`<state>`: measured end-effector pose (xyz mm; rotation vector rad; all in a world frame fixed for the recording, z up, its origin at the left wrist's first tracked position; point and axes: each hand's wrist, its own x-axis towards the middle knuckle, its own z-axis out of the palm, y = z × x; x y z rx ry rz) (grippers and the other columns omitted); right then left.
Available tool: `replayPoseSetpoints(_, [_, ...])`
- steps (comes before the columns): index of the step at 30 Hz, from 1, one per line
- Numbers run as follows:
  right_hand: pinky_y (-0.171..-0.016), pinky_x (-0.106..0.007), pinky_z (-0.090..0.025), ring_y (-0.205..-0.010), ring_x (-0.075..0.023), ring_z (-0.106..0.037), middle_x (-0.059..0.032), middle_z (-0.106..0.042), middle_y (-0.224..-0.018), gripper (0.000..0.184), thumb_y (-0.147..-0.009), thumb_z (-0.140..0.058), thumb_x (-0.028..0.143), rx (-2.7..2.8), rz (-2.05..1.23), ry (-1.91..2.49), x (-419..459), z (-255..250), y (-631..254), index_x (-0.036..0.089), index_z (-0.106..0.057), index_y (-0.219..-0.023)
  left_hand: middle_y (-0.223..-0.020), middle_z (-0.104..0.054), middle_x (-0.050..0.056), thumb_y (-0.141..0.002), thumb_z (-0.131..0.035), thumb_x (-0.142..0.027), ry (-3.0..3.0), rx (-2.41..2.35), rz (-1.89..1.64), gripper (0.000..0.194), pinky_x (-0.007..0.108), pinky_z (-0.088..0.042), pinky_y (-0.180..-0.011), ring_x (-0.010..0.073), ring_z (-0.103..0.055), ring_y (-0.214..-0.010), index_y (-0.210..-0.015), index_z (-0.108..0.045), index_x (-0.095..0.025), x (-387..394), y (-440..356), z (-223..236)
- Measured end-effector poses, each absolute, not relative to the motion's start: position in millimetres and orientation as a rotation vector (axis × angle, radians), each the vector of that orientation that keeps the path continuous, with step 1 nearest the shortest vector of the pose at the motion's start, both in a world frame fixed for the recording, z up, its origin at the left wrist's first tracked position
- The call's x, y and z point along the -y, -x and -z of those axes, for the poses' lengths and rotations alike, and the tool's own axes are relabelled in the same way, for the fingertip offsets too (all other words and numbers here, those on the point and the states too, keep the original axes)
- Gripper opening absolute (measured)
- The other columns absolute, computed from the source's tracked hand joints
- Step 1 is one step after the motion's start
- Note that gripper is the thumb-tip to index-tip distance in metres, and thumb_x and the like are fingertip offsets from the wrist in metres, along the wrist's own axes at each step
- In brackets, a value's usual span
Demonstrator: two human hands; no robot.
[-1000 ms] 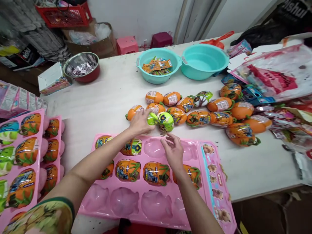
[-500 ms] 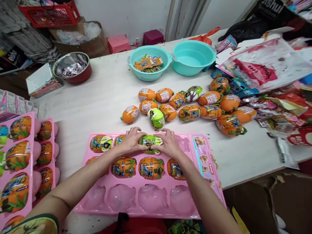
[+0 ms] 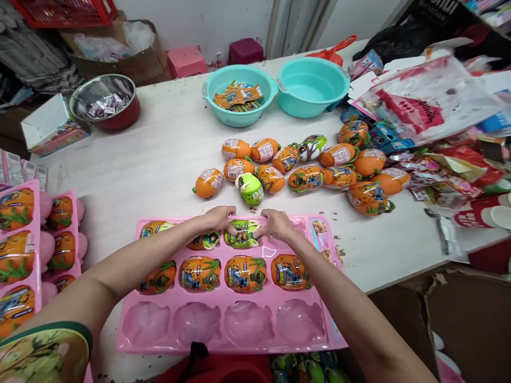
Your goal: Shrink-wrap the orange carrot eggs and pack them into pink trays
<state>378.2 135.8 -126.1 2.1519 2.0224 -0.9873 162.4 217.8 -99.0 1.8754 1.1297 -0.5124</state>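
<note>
In the head view a pink plastic tray (image 3: 223, 298) with rows of moulded hollows lies in front of me. Orange and green toy eggs fill its middle row and much of its far row; the nearest row of hollows is bare. My left hand (image 3: 220, 219) and my right hand (image 3: 276, 223) are closed over the tray's far rim, either side of a green egg (image 3: 242, 235). That egg sits in a far-row hollow, and both thumbs rest at its ends. Beside my left wrist is a green-and-orange egg (image 3: 204, 241).
Loose eggs (image 3: 306, 179) lie beyond the tray. Two turquoise basins (image 3: 313, 88) stand at the back, one holding packets. A red metal bowl (image 3: 120, 118) is at the back left, filled trays (image 3: 35, 260) at the left. Bags and packets (image 3: 423, 114) crowd the right.
My thumbs have slid from the near side of the green egg toward its ends, and my fingers have moved onto the far rim. The whole view has shifted slightly.
</note>
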Motion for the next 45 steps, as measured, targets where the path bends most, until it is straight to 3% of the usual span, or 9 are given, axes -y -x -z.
replayPoseSetpoints(5, [-0.083, -0.036, -0.036, -0.098, -0.0287, -0.056, -0.0065, -0.068, -0.093, 0.044, -0.067, -0.080, 0.058, -2.227, 0.871, -2.267, -124, 129, -376, 0.022, -0.064, -0.088, -0.100, -0.072, 0.005, -0.068, -0.080, -0.047, -1.888, -1.228, 0.339, 0.051, 0.040, -0.050, -0.087, 0.0326, -0.065, -0.101, -0.110, -0.063, -0.023, -220, -164, 92])
replayPoseSetpoints(12, [-0.101, -0.047, -0.041, -0.114, -0.0301, -0.055, -0.0128, -0.064, -0.116, 0.053, -0.080, -0.064, 0.063, -2.235, 1.081, -2.917, -107, 129, -384, 0.021, -0.064, -0.112, -0.140, -0.051, 0.023, -0.095, -0.045, -0.058, -1.647, -1.649, -0.159, 0.076, 0.036, -0.051, -0.092, 0.0263, -0.057, -0.122, -0.146, -0.017, -0.010, -237, -234, 114])
replayPoseSetpoints(18, [-0.083, -0.046, -0.057, -0.098, -0.0279, -0.068, -0.0134, -0.062, -0.131, 0.076, -0.077, -0.054, 0.077, -1.086, 2.706, -3.107, -88, 109, -392, 0.024, -0.052, -0.131, -0.152, -0.035, 0.016, -0.080, -0.072, -0.041, -2.088, -1.346, -0.302, 0.084, 0.049, -0.031, -0.115, 0.0342, -0.033, -0.140, -0.147, -0.026, -0.021, -161, -250, 77])
replayPoseSetpoints(22, [-0.081, -0.045, -0.058, -0.100, -0.0314, -0.068, -0.0098, -0.072, -0.112, 0.068, -0.069, -0.070, 0.067, -1.014, 3.004, -2.909, -67, 112, -392, 0.022, -0.061, -0.119, -0.151, -0.037, 0.013, -0.080, -0.072, -0.040, -2.396, -0.726, -0.148, 0.085, 0.052, -0.032, -0.112, 0.0353, -0.035, -0.136, -0.151, -0.026, -0.027, -142, -245, 51])
replayPoseSetpoints(29, [-0.103, -0.048, -0.044, -0.130, -0.0323, -0.050, -0.0119, -0.051, -0.144, 0.093, -0.058, -0.080, 0.062, -1.880, 1.772, -2.898, -55, 119, -477, 0.024, -0.053, -0.138, -0.128, -0.053, 0.015, -0.072, -0.076, -0.053, -2.464, -0.643, 0.147, 0.088, 0.047, -0.043, -0.100, 0.0345, -0.053, -0.116, -0.147, -0.039, -0.023, -152, -268, 83])
replayPoseSetpoints(34, [-0.114, -0.055, -0.026, -0.138, -0.0378, -0.038, -0.0134, -0.051, -0.143, 0.104, -0.048, -0.088, 0.058, -1.957, 1.147, -2.238, -93, 120, -505, 0.025, -0.052, -0.140, -0.155, -0.035, 0.020, -0.081, -0.066, -0.062, -2.499, -0.778, 0.305, 0.089, 0.061, -0.016, -0.116, 0.0403, -0.027, -0.144, -0.153, -0.030, -0.024, -138, -277, 109])
replayPoseSetpoints(37, [-0.103, -0.046, -0.041, -0.123, -0.0363, -0.051, -0.0125, -0.060, -0.129, 0.101, -0.041, -0.090, 0.060, -1.904, 1.043, -2.029, -115, 120, -500, 0.024, -0.061, -0.131, -0.163, -0.025, 0.015, -0.084, -0.059, -0.064, -2.266, -0.797, 0.509, 0.084, 0.056, -0.018, -0.117, 0.0375, -0.020, -0.149, -0.153, -0.028, -0.027, -162, -280, 106])
replayPoseSetpoints(39, [-0.091, -0.038, -0.047, -0.112, -0.0339, -0.056, -0.0111, -0.063, -0.118, 0.092, -0.034, -0.092, 0.059, -1.921, 1.002, -1.969, -123, 119, -497, 0.023, -0.068, -0.115, -0.151, -0.047, 0.017, -0.078, -0.064, -0.066, -2.125, -0.831, 0.633, 0.083, 0.044, -0.039, -0.107, 0.0353, -0.045, -0.136, -0.144, -0.042, -0.020, -181, -282, 102])
replayPoseSetpoints(45, [-0.061, -0.026, -0.037, -0.075, -0.0209, -0.060, 0.0010, -0.068, -0.082, 0.063, -0.041, -0.091, 0.053, -1.911, 1.055, -2.017, -113, 118, -497, 0.024, -0.064, -0.091, -0.109, -0.073, 0.006, -0.067, -0.077, -0.056, -2.106, -0.971, 0.613, 0.051, 0.034, -0.050, -0.075, 0.0308, -0.068, -0.099, -0.104, -0.062, -0.024, -192, -294, 103])
